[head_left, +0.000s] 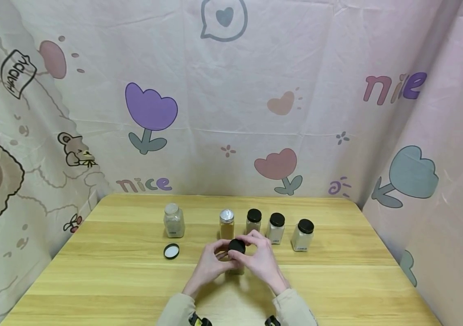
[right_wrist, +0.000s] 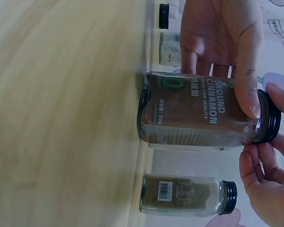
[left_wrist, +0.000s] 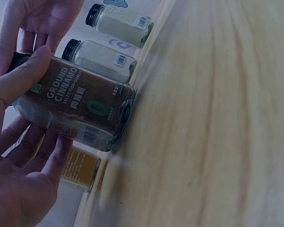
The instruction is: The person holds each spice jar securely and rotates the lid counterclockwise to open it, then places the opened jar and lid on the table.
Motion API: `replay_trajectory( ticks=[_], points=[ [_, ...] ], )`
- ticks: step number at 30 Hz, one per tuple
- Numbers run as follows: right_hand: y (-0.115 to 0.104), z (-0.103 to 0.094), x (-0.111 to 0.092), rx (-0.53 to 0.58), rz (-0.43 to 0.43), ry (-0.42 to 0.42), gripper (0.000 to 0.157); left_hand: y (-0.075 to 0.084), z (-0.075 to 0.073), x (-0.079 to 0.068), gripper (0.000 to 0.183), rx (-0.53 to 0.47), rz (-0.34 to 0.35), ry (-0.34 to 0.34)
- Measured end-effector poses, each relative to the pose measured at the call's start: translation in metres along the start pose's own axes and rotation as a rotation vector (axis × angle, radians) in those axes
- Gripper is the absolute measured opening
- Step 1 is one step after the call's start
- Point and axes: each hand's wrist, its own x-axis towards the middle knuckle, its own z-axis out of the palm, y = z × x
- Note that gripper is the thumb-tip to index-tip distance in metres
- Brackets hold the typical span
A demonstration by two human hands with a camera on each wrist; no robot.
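A glass jar of ground cinnamon (right_wrist: 194, 106) with brown powder stands upright between my hands, its label legible in both wrist views. My left hand (head_left: 209, 266) holds the jar, thumb on the label side near the neck and fingers behind. On top sits a black lid (head_left: 237, 246), whose rim my right hand (head_left: 262, 259) pinches between thumb and fingers. How tightly the lid is seated cannot be told. Just behind the hands is a jar of yellow-brown powder (head_left: 227, 227) with a silvery top and no black lid.
A row of black-lidded jars stands behind and to the right: one partly hidden by my right hand (head_left: 253, 222), a pale one (head_left: 275, 232) and another pale one (head_left: 302, 239). At left are a lidless pale jar (head_left: 174, 225) and a loose black lid (head_left: 171, 251) on the wooden table (head_left: 105, 271).
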Motion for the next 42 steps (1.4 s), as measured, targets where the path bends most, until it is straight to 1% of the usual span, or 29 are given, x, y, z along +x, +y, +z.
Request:
replay_trajectory(
  ticks=[10,24,29,42],
  points=[
    [-0.0019,-0.0021,0.0002,0.023,0.010,-0.012,0.038,0.0005,0.0002,-0.0002,0.049,0.010,-0.002,0.011],
    [-0.0008,-0.0019,0.0008,0.021,-0.010,-0.004,0.037,0.0001,0.0005,0.0000,0.049,0.024,0.005,0.015],
    [0.0009,-0.0015,-0.0002,0.010,-0.030,0.010,0.037,-0.0001,0.0009,-0.0004,0.049,0.028,0.012,0.015],
    [0.0007,-0.0030,0.0004,0.035,-0.041,-0.008,0.040,0.0007,0.0009,-0.0004,0.049,0.019,0.025,0.017]
  ],
)
